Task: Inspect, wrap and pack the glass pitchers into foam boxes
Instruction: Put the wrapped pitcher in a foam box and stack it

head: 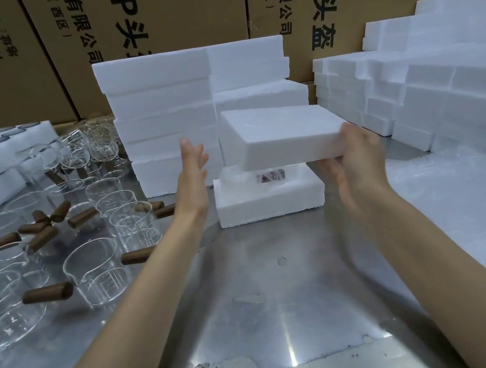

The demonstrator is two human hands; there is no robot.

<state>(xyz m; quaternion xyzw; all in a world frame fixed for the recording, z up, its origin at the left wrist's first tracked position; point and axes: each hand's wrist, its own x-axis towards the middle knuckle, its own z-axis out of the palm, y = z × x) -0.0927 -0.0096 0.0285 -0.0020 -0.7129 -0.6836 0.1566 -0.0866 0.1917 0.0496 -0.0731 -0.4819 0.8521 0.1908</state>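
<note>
The right hand (352,150) grips the near right corner of a foam lid (278,133), held tilted in the air just above the open foam box (269,198). The left hand (192,166) is spread with straight fingers, holding nothing, just left of the lid. Inside the box something wrapped (270,176) shows under the lid, probably a pitcher, so the step looks like closing the box. Next, the left hand would need to catch the lid's free edge and level it over the box. Unpacked glass pitchers (96,270) stand left of the box on the metal surface (270,306); foam stacks (161,117) rise behind it.
</note>
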